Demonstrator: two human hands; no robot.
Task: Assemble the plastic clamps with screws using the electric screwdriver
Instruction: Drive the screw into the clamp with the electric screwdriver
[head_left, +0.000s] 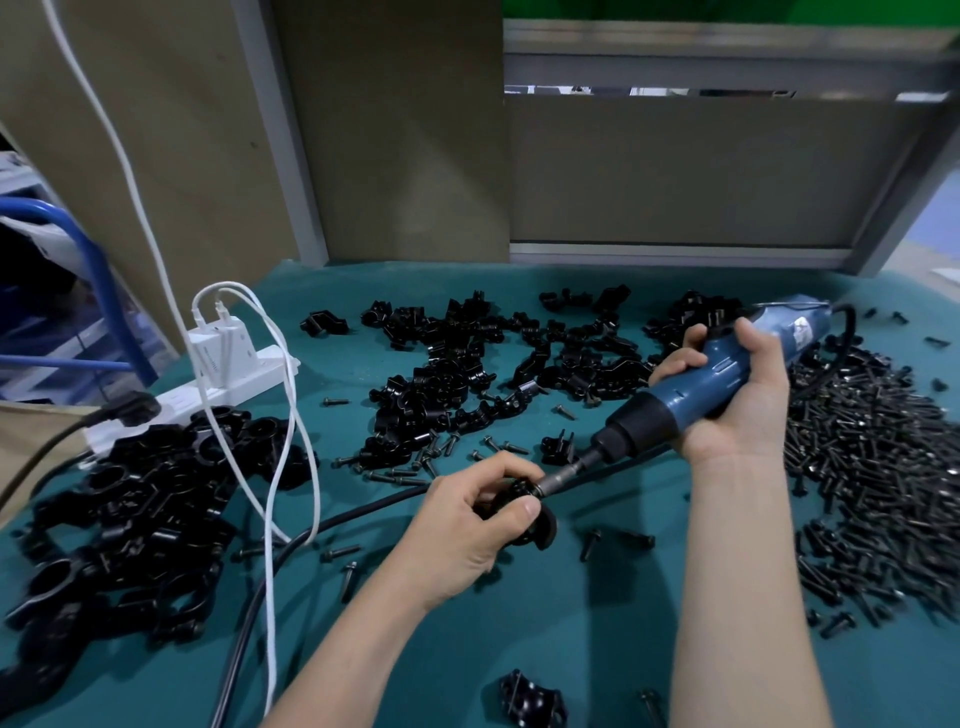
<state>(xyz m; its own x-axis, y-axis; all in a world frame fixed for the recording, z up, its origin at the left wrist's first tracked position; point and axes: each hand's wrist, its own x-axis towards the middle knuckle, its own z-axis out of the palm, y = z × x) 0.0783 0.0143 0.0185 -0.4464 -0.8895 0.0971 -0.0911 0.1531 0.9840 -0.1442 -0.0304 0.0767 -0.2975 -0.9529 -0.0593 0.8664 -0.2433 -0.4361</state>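
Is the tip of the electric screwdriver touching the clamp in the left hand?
Touching. The head view shows the screwdriver bit meeting the clamp, no gap.

Mostly hidden in the grip of the left hand (470, 525): the clamp (543, 531); cut off by the edges, the screw heap (872, 467) at right, the clamp pile (130, 493) at left.

A teal table mat (571, 649) covers the work surface. At its left lies a white power strip (182, 400) with a white charger block (221, 358) plugged in. Two white cables (280, 395) loop from the block's top toward the near edge. A black plug (132, 408) sits in the strip's nearer end. Behind stand cardboard panels (701, 171) — one edged by a grey metal rail (675, 254). A blue tubular frame (78, 244) shows at far left.
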